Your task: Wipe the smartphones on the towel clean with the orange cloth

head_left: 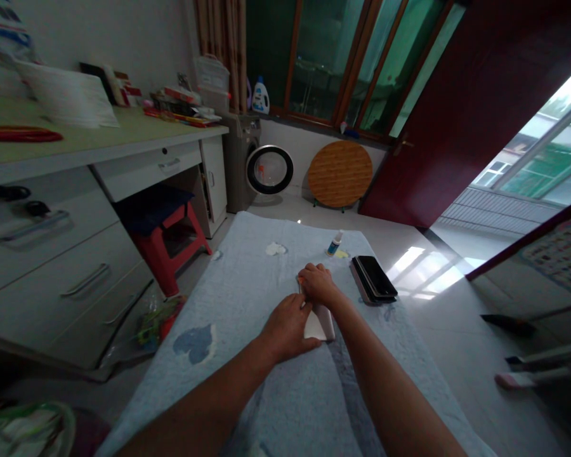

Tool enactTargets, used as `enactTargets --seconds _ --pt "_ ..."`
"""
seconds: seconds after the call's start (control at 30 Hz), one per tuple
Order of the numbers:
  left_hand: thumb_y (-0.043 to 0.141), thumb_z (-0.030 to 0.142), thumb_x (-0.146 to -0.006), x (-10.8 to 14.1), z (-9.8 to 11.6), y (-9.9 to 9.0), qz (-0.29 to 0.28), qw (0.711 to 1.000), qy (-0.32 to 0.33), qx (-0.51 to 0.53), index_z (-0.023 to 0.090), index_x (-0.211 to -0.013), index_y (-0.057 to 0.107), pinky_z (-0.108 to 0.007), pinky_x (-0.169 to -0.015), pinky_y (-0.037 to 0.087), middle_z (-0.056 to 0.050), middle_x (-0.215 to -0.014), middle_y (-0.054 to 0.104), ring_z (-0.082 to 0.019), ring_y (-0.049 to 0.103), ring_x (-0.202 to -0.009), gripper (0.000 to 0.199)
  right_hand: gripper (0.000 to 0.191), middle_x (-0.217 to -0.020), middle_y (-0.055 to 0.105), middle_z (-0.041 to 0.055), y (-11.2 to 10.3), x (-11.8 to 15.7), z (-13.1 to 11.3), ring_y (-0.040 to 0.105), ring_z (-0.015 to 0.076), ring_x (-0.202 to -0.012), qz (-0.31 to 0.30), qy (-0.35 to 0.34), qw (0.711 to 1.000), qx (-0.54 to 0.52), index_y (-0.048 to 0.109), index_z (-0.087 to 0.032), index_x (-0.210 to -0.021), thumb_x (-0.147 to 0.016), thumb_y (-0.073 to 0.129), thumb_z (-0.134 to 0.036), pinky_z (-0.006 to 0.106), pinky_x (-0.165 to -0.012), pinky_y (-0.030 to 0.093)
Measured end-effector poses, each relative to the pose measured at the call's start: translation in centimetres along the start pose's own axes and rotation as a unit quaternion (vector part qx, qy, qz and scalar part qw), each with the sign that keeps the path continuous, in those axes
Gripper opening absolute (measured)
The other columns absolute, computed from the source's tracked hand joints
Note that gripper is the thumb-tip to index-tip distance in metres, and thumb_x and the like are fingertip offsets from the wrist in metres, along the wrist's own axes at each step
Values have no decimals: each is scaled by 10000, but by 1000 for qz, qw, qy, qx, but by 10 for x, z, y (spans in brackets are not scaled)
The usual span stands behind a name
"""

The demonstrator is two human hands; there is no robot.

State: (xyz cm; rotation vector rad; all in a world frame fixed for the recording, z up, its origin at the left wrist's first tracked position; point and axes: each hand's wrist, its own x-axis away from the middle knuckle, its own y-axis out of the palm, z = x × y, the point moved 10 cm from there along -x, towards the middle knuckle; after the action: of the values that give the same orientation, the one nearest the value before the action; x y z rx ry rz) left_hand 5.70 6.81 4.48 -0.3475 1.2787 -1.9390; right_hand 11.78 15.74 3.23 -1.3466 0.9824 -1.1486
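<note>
On the blue blanket-like cover, a pale flat object with a straight edge lies under both my hands; its kind is not clear. My left hand grips its left side, thumb along the near edge. Across its far end, my right hand is closed with the fingers bent; what they hold is hidden. A small orange patch shows beside the right fingertips. Just beyond stands a small spray bottle with a blue label. Right of my hands is a stack of dark, flat, phone-like devices.
At the left are a desk with drawers and a red stool. Farther back, a washing machine door hangs open near a round wooden tabletop. A dark red door stands at the right.
</note>
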Motion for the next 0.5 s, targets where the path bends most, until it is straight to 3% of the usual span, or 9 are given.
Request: enactTargets --seconds 0.17,0.4,0.5 --pt "745 531 -657 1 -2 0 11 1000 -1 -1 185 -1190 546 -428 -1008 427 -120 -1228 582 -308 531 -1143 666 309 -1155 585 90 -2 -1 1 479 258 -1056 5 -4 1000 -10 657 -264 -1106 -966 393 -345 389 -870 380" --pt "726 597 -649 1 -6 4 4 1000 -17 -21 181 -1185 568 -438 -1050 387 -136 -1263 573 -329 515 -1189 697 350 -1176 574 112 3 6 33 487 266 -1078 -3 62 998 -7 637 -225 -1141 -980 343 -329 390 -874 384" --pt "719 585 -663 0 -5 4 -2 1000 -14 -17 184 -1196 559 -445 -1048 387 -136 -1263 573 -329 515 -1191 686 348 -1166 575 113 3 6 33 500 267 -1066 -1 75 997 -4 638 -213 -1118 -982 336 -320 385 -862 395"
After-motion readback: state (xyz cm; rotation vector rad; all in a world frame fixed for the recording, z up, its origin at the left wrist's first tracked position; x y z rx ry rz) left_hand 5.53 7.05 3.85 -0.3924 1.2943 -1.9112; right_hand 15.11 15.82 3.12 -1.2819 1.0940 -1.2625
